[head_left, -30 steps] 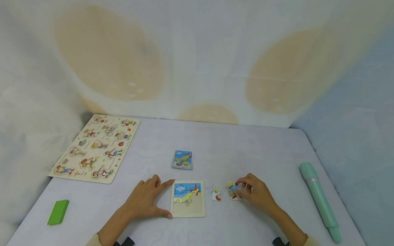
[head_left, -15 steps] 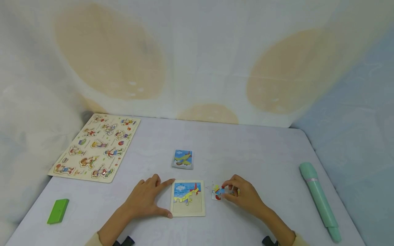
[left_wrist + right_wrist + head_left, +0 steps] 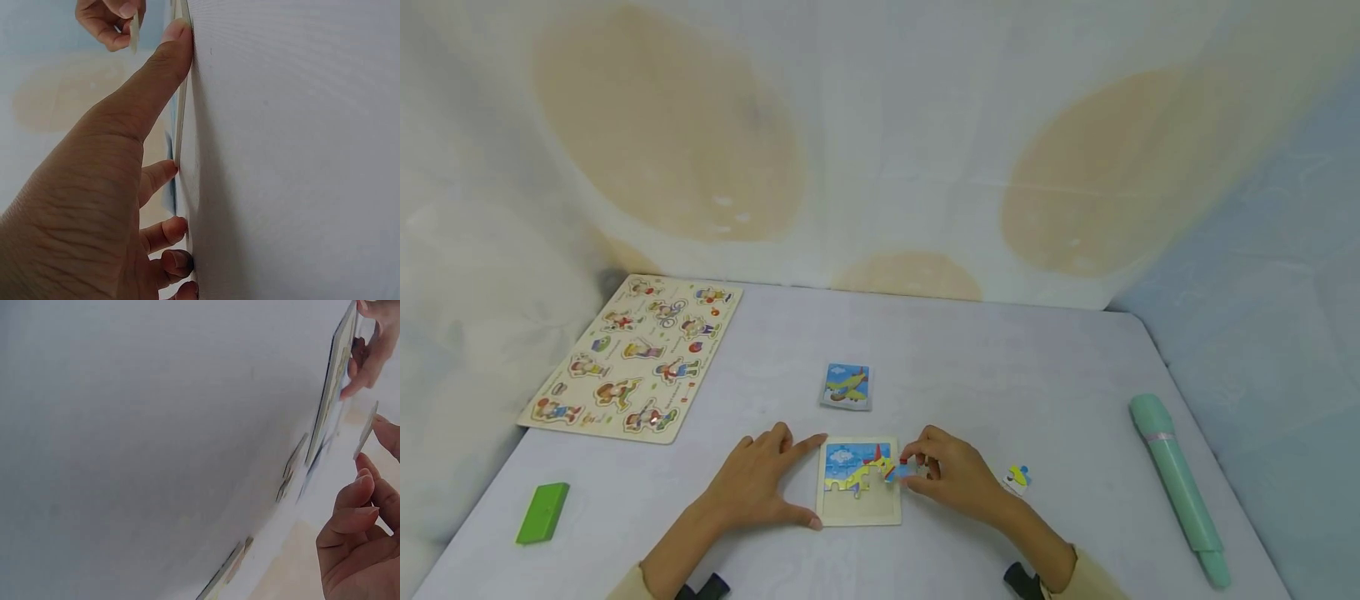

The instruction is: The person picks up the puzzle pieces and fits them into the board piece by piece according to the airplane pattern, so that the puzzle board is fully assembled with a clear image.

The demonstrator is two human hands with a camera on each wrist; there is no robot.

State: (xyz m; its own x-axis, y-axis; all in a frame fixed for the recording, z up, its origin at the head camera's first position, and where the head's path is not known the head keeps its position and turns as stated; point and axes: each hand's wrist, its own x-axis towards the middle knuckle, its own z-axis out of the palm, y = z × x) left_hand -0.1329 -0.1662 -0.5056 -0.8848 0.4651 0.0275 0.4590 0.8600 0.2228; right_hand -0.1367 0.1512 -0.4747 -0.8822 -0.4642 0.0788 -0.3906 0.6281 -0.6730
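Observation:
The left hand (image 3: 758, 483) spreads along the left side of a small framed puzzle (image 3: 859, 517), its index fingertip at the upper corner and its thumb at the lower one. In the left wrist view that thumb (image 3: 178, 31) presses on the frame's edge. Over the frame's right edge, the right hand (image 3: 958, 477) pinches a blue, red and yellow piece (image 3: 904, 470) between thumb and fingertips. The right wrist view shows this piece (image 3: 367, 431) edge-on, raised above the table. The puzzle's upper part holds joined sky and plane pieces; its lower part is bare.
Loose pieces (image 3: 1017, 477) lie right of the right hand. An airplane picture card (image 3: 846, 387) sits behind the puzzle. A large figure board (image 3: 636, 358) is at the back left, a green block (image 3: 542, 512) at the left, and a mint-green tube (image 3: 1180, 483) at the right.
The right hand has travelled left from the loose pieces to the puzzle's right edge, carrying a piece. The left hand has stayed on the frame.

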